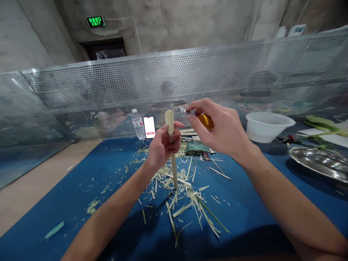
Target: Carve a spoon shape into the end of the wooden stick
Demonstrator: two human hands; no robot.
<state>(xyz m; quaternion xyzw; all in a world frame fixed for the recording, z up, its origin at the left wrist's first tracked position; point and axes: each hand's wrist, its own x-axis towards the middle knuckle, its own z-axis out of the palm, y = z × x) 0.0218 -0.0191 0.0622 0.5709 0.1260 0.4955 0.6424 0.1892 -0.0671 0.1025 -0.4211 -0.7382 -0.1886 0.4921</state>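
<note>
Left fingers (176, 139) grip stalk (169, 121); right pinch blade (186, 112).

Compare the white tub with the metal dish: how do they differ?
The white tub is deep and steep-sided; the metal dish is shallow and wide. The tub looks matte and cloudy, while the dish is shiny silver. The tub shows whole; the dish runs to the picture's edge. Both stand on the right.
</note>
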